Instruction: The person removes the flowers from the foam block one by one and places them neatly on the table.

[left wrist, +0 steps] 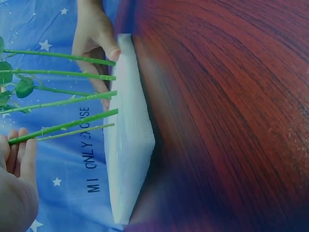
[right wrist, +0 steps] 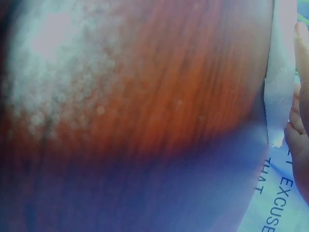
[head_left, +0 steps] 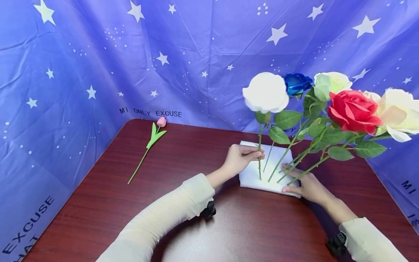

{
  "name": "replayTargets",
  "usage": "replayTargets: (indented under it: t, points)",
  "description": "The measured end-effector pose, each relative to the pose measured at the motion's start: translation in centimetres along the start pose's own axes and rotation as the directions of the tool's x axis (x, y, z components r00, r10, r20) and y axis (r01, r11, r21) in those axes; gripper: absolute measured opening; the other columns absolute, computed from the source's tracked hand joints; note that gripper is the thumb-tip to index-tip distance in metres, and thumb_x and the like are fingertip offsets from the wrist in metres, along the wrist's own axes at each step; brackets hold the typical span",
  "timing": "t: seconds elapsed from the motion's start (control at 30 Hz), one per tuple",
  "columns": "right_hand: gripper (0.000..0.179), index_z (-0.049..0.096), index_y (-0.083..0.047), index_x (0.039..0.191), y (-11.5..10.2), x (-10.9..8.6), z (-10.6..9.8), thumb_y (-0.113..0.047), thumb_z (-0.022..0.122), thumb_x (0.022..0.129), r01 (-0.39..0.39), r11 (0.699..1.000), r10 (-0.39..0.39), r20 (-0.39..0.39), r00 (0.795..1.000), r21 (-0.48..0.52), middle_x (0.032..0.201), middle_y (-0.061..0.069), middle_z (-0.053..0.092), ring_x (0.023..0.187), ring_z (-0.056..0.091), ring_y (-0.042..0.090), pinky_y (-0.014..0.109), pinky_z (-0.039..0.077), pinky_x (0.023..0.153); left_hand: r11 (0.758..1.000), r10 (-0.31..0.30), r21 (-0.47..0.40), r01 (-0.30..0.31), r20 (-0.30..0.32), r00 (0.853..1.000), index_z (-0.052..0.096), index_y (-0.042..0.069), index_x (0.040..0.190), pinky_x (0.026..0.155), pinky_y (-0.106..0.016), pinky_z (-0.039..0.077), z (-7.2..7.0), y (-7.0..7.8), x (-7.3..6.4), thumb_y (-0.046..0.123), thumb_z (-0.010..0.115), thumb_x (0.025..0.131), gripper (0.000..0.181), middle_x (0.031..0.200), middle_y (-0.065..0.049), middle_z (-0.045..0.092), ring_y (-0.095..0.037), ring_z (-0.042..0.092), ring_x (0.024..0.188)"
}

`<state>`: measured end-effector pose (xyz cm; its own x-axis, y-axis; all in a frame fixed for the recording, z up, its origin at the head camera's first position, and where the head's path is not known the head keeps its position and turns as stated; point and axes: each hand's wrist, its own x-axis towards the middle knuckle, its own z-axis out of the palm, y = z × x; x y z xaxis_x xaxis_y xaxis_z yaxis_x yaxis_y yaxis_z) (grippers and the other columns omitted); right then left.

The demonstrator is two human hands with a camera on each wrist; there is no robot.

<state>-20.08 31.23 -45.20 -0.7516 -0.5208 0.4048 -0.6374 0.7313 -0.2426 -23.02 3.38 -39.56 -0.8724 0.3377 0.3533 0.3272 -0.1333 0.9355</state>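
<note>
My left hand (head_left: 240, 159) pinches the green stem of a white artificial rose (head_left: 266, 92) between thumb and fingers. That stem stands nearly upright, its lower end at a white foam block (head_left: 248, 178). Spread over the block's right end, my right hand (head_left: 311, 186) rests on the foam, thumb toward the front edge. A blue rose (head_left: 298, 84), a pale green-white rose (head_left: 330, 85), a red rose (head_left: 353, 112) and cream blooms (head_left: 400, 111) lean right from the block. In the left wrist view, several stems (left wrist: 72, 76) meet the foam's face.
A pink tulip (head_left: 161, 122) with green leaves lies on the dark red wooden table (head_left: 196, 145) at the left. Behind and beside the table hangs a blue-purple cloth (head_left: 196, 47) with white stars and lettering.
</note>
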Motion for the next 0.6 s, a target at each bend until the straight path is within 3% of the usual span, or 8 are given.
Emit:
replayTargets:
  t: [0.13,0.27,0.47,0.6]
  points:
    - [0.062,0.068,-0.003,0.117,-0.2,0.14,-0.07,-0.029,0.086,0.063,0.011,1.0,-0.011,-0.014,1.0,0.0,0.121,0.02,0.067,0.125,0.028,-0.019,-0.012,0.021,0.095,1.0,0.001,-0.026,-0.001,0.004,1.0,0.066,-0.018,0.102,0.077,-0.029,0.063,-0.05,0.03,0.14,-0.004,0.063,0.088,0.021,0.096,-0.034,0.068,-0.047,0.068,0.089]
    - [0.063,0.068,-0.002,0.116,-0.4,0.34,-0.17,-0.028,0.086,0.062,0.022,1.0,-0.021,-0.026,0.999,0.01,0.12,0.021,0.067,0.125,0.025,-0.021,-0.012,0.019,0.097,1.0,0.019,0.002,-0.019,0.001,1.0,0.067,-0.017,0.102,0.08,-0.027,0.062,-0.28,0.13,0.07,-0.003,0.061,0.09,0.019,0.094,-0.034,0.069,-0.044,0.069,0.092]
    - [0.062,0.068,-0.004,0.118,-0.65,0.05,-0.23,-0.03,0.085,0.064,-0.034,0.999,0.035,0.006,0.999,-0.006,0.121,0.019,0.067,0.125,0.04,-0.007,-0.012,0.02,0.095,1.0,-0.014,-0.001,0.014,-0.063,0.998,0.068,-0.014,0.102,0.084,-0.023,0.06,-0.11,-0.1,-0.22,-0.001,0.06,0.091,0.019,0.095,-0.033,0.069,-0.039,0.07,0.096]
    - [0.063,0.068,-0.004,0.117,-0.59,0.03,-0.07,-0.029,0.086,0.063,-0.025,1.0,0.025,-0.004,1.0,0.001,0.121,0.02,0.067,0.125,0.043,-0.005,-0.012,0.019,0.097,0.999,-0.031,-0.027,0.029,-0.086,0.996,0.067,-0.015,0.102,0.084,-0.024,0.06,-0.02,-0.21,-0.17,-0.001,0.059,0.092,0.019,0.096,-0.034,0.068,-0.039,0.07,0.096]
